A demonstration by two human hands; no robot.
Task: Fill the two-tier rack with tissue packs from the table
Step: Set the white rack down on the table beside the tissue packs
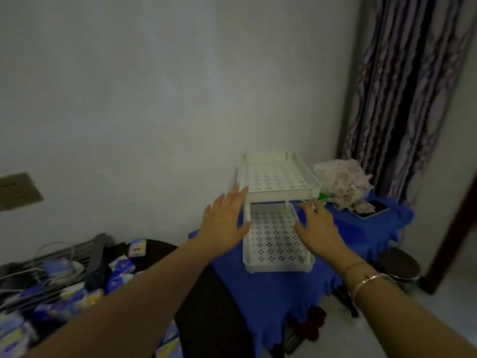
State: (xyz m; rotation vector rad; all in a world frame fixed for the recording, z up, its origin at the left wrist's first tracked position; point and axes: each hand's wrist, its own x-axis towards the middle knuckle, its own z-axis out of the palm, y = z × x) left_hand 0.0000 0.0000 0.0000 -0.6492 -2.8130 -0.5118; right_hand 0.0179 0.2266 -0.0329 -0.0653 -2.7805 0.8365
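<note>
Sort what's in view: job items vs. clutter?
Job: white two-tier rack, both tiers bare; blue tissue packs heaped at lower left; left hand and right hand, open either side of the rack.

Clutter: phone, crumpled floral bag, curtain, wall socket.

A small tabletop draped in a blue cloth (271,293) stands in the corner by the wall, and on it rests a white two-tier rack (277,215) with perforated trays, a crumpled floral plastic bag (343,182) behind it to the right, and a phone (371,209) lying flat just beside the bag. To the left, a dark round tabletop (154,250) carries scattered blue and white tissue packs (121,267), one pack (137,247) lying apart near its far edge. More packs, blurred, lie heaped along the lower left with a dark wire rack (85,250) and white cables (31,275) among them.
</note>
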